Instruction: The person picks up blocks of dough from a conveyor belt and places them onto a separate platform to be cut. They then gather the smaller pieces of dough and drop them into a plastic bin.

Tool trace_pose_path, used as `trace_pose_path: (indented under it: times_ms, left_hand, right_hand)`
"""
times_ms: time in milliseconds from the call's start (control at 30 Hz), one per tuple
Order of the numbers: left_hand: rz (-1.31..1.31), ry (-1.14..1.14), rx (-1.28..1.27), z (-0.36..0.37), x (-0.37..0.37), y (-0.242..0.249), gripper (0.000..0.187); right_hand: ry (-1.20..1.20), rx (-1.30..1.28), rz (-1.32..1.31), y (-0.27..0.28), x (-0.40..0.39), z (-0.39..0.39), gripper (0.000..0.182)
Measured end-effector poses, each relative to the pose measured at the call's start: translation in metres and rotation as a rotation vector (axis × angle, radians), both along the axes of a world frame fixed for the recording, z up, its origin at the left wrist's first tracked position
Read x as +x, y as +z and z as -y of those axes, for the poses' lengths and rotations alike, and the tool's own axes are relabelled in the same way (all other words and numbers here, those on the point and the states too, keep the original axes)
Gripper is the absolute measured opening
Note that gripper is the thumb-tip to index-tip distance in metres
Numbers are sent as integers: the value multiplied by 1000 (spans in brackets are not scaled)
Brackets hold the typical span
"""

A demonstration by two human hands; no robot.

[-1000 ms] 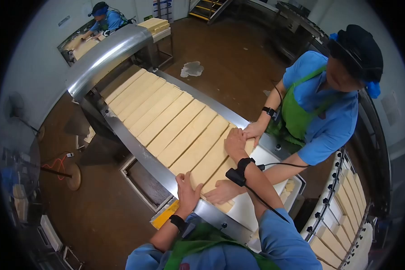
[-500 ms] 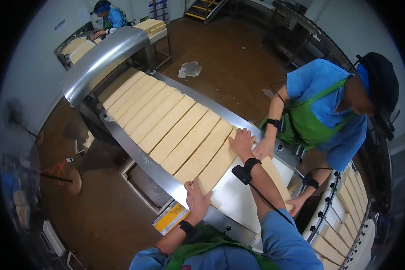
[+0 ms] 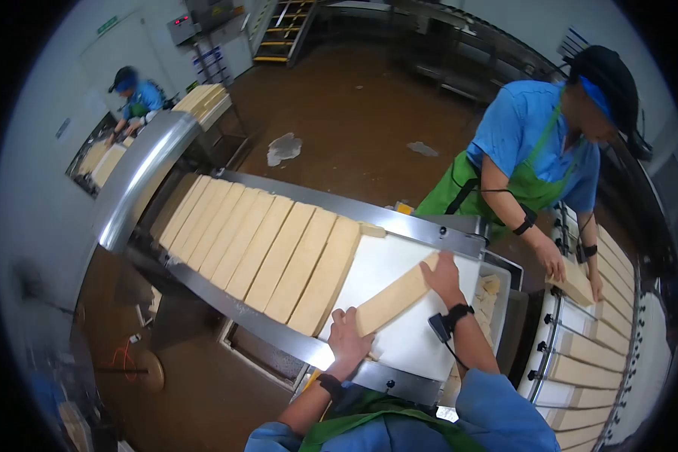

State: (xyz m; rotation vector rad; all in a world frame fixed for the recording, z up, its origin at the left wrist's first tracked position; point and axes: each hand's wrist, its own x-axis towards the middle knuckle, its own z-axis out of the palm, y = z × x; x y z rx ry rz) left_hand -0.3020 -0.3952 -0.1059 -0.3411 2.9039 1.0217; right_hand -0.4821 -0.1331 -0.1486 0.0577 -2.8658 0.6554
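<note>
A long pale-yellow slab, dough-like in look, [image 3: 396, 296] lies slantwise over the white conveyor belt [image 3: 410, 343], apart from the other slabs. My left hand [image 3: 349, 339] grips its near end, and at its far end is my right hand [image 3: 444, 279], fingers closed around it. To the left, a row of similar slabs [image 3: 267, 252] lies side by side along the belt. A small strip of offcut [image 3: 372, 230] sits at the far end of the last slab.
A co-worker [image 3: 535, 143] at right holds another slab [image 3: 574, 283] over a second conveyor [image 3: 561, 395] carrying slabs. A bin of scraps [image 3: 488, 290] stands past the belt's end. A curved metal hood [image 3: 147, 177] spans the belt's left end. Another person [image 3: 139, 94] works behind it.
My hands have moved the end slab rightward, away from the row. The co-worker has carried another slab from the belt's end to the second conveyor. My view has shifted right.
</note>
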Motion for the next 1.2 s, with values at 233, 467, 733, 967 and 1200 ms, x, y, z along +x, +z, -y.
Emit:
trace_pose_path:
  times_ms: [233,467,733,967,1200]
  left_hand:
    - [143,-322,-136,-12,-32,-35,101]
    - [-135,-384,-101,-78,-8,-1,74]
    - [-371,-701,29,-269,68,58,81]
    - [-107,-1185,122,-399,141,132,80]
    - [-69,-1393,198,-486,144,108,70]
  right_hand:
    - [-327,-95,28,4,85,-43,65]
    - [-581,-232,-85,54,172,-77,65]
    - [-1055,-122,-587,86,334,-256,52]
    - [-1297,-67,-548,94,461,-414,45]
    - [-1308,27,285,101,490,-476,53]
